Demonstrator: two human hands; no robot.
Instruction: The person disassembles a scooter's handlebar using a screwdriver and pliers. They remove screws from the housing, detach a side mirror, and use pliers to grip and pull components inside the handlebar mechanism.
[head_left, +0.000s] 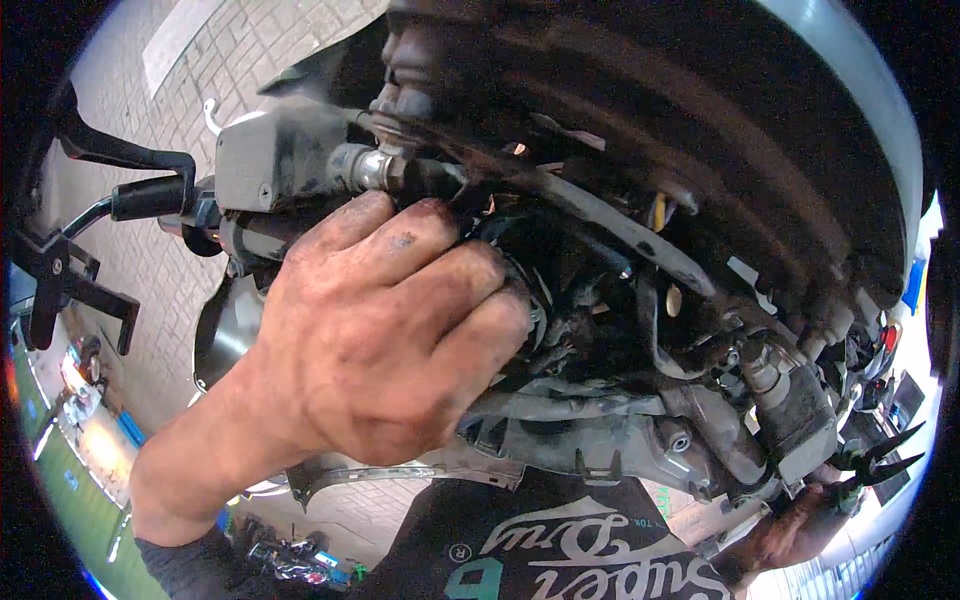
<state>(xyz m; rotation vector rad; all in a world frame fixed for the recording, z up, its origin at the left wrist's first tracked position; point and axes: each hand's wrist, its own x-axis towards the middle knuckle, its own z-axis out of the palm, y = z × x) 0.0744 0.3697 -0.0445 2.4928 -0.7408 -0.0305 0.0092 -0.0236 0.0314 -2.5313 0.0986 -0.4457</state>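
Observation:
My left hand [385, 310] reaches into the opened handlebar area of a motorbike, back of the hand up and fingers curled. Its fingertips are hidden behind the knuckles among dark cables and hoses, so what they grip does not show. Just beyond the fingers sits a metal hose fitting [376, 168], joined to a grey box-shaped fluid reservoir [265, 155]. At the lower right, my right hand [800, 530] is closed around pliers [885, 465], whose pointed dark jaws stand apart and aim to the right, away from the bike. Both hands look smudged with grime.
A large dark curved cover [640, 90] arches over the far side. A black cable [620, 230] crosses the opening. Another dusty reservoir [795, 425] is at right; a lever [125, 150] juts out at left. Paving [240, 60] and other motorbikes [295, 560] lie beyond.

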